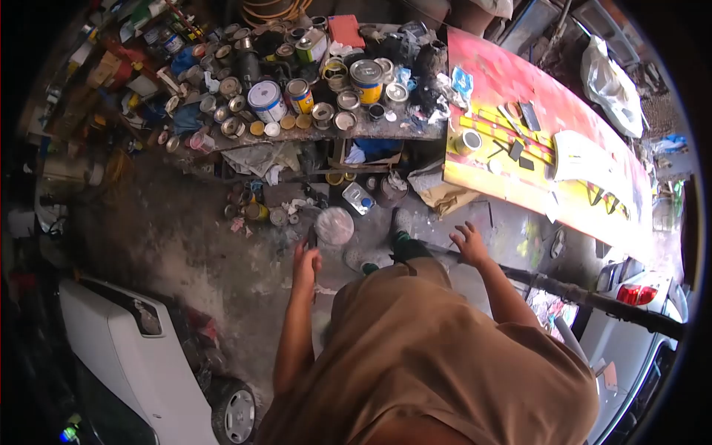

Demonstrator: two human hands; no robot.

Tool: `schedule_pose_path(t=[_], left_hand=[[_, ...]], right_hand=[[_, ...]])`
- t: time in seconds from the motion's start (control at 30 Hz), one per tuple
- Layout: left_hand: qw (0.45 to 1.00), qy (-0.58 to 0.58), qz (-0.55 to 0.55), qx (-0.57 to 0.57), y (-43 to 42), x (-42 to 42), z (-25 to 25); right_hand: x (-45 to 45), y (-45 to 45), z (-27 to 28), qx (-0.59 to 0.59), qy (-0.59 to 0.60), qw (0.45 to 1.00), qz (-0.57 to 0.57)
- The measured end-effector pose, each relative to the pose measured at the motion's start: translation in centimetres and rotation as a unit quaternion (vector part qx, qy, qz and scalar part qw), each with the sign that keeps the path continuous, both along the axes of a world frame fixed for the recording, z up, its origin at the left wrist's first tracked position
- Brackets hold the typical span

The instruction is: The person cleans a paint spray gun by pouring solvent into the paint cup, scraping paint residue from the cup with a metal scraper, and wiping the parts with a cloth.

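Note:
My left hand (305,265) is closed around a thin dark tool (312,237), which sticks up from the fist. Just above and right of that fist is a round pale lid or disc (334,225), low near the floor. My right hand (467,243) hangs at the right of my body, fingers apart and holding nothing. Beyond both hands, a workbench (426,127) bears many paint cans, among them a white-lidded can (266,101) and a grey-lidded one (367,80). A clear container with a blue cap (357,199) stands below the bench.
A red and yellow panel (489,55) at the right bears tools, a can and a white part (589,157). A dark pole (564,288) crosses on my right. A white car body part (126,348) and wheel (239,415) are lower left; a silver car (615,330) is right.

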State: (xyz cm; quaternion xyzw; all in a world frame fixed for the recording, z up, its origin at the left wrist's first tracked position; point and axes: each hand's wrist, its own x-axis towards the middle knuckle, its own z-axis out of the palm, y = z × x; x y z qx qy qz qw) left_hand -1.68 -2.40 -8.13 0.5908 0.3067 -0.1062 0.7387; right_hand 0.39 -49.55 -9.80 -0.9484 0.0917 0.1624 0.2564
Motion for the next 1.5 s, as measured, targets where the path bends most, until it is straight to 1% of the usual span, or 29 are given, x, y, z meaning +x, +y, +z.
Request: schedule_pose_path(t=[0.07, 0.17, 0.2, 0.3, 0.33, 0.43, 0.47, 0.57, 0.63, 0.7, 0.73, 0.77, 0.8, 0.83, 0.87, 0.9, 0.93, 0.97, 1.0, 1.07, 1.1, 1.13, 1.2, 1.23, 1.27, 1.3, 1.37, 1.4, 1.5], left_hand=[[0.998, 0.004, 0.058, -0.026, -0.5, 1.7, 0.2], [0.996, -0.006, -0.047, 0.075, -0.4, 2.0, 2.0], [0.994, 0.002, -0.105, 0.003, -1.3, 2.3, 2.3], [0.998, -0.033, -0.011, -0.046, -1.9, 4.0, 1.8], [1.0, -0.02, -0.016, -0.01, -1.7, 4.1, 1.8], [0.994, -0.021, -0.107, 0.009, -2.4, 3.9, 2.6], [0.991, -0.035, -0.119, -0.047, -3.0, 4.4, 3.1], [0.996, -0.077, -0.041, -0.025, -3.9, 6.2, 2.6], [0.991, -0.085, -0.103, -0.003, -4.3, 6.7, 3.0], [0.985, -0.084, -0.153, -0.001, -5.6, 6.3, 3.5], [0.984, -0.086, -0.153, -0.036, -6.3, 6.8, 4.0], [0.986, -0.089, -0.142, -0.027, -6.1, 7.3, 3.9], [0.987, -0.095, -0.131, -0.02, -6.0, 8.0, 3.7], [0.987, -0.103, -0.121, -0.016, -6.0, 8.8, 3.7], [0.984, -0.109, -0.143, 0.008, -5.4, 8.9, 3.9], [0.983, -0.09, -0.162, 0.009, -5.8, 8.8, 4.1], [0.981, -0.07, -0.181, 0.011, -6.0, 8.6, 4.4], [0.978, -0.048, -0.201, 0.014, -6.6, 8.7, 5.0], [0.98, -0.042, -0.196, -0.022, -7.5, 9.0, 5.4], [0.982, -0.075, -0.166, -0.055, -8.2, 10.4, 4.6], [0.981, -0.097, -0.148, -0.075, -8.8, 11.4, 4.4], [0.982, -0.108, -0.153, -0.038, -9.0, 11.8, 4.8], [0.976, -0.096, -0.197, -0.016, -10.2, 12.1, 5.7], [0.972, -0.087, -0.219, -0.003, -11.0, 12.1, 6.2], [0.968, -0.09, -0.233, -0.03, -12.0, 12.4, 6.9], [0.971, -0.096, -0.216, -0.04, -12.5, 13.2, 6.9], [0.976, -0.11, -0.177, -0.066, -14.0, 15.2, 6.1], [0.972, -0.13, -0.19, -0.038, -13.9, 16.0, 5.8], [0.962, -0.1, -0.255, 0.011, -15.7, 16.8, 7.1]], right_hand=[[-0.5, -1.0, -0.8, -0.011, 0.027, 1.0, -0.007], [-1.6, -2.2, -2.7, -0.019, -0.002, 1.0, -0.014], [-2.5, -2.6, -3.7, -0.013, 0.004, 1.0, -0.028], [-3.4, -2.5, -3.5, 0.004, 0.01, 0.999, -0.04], [-3.7, -2.8, -4.1, -0.008, -0.004, 1.0, -0.024], [-4.7, -3.1, -5.2, 0.04, 0.01, 0.998, -0.054], [-5.1, -3.2, -5.5, -0.005, 0.03, 0.999, -0.017], [-6.4, -3.4, -7.8, 0.046, 0.024, 0.996, -0.075], [-6.9, -3.8, -9.0, 0.097, 0.096, 0.981, -0.135], [-8.4, -2.6, -9.9, 0.174, 0.151, 0.947, -0.222], [-9.1, -2.4, -11.6, 0.188, 0.184, 0.929, -0.26], [-9.2, -1.0, -10.1, 0.233, 0.226, 0.896, -0.304], [-7.9, 1.6, -5.7, 0.276, 0.262, 0.858, -0.345], [-7.0, 2.9, -2.8, 0.317, 0.294, 0.815, -0.385], [-7.8, 1.4, -8.1, 0.482, 0.302, 0.732, -0.375], [-7.9, -0.1, -13.2, 0.441, 0.296, 0.776, -0.34], [-8.2, -0.9, -16.5, 0.399, 0.29, 0.815, -0.305], [-7.3, -0.3, -16.0, 0.352, 0.284, 0.85, -0.27], [-7.0, -1.2, -14.9, 0.322, 0.3, 0.849, -0.292], [-3.9, 0.0, -4.4, 0.264, 0.331, 0.841, -0.337], [-3.3, -0.2, -2.7, 0.303, 0.291, 0.839, -0.345], [-2.8, -0.4, -1.2, 0.342, 0.253, 0.835, -0.35], [-1.1, -0.8, 1.3, 0.403, 0.199, 0.821, -0.352], [-0.3, -0.9, 1.3, 0.388, 0.179, 0.837, -0.34], [0.3, -0.9, 1.2, 0.374, 0.16, 0.852, -0.329], [0.6, -0.6, 1.1, 0.359, 0.142, 0.865, -0.32], [1.1, -0.5, 1.3, 0.296, 0.091, 0.914, -0.263], [1.8, -0.9, 1.6, 0.26, 0.064, 0.936, -0.23], [4.5, -2.7, 1.9, 0.188, -0.026, 0.962, -0.196]])
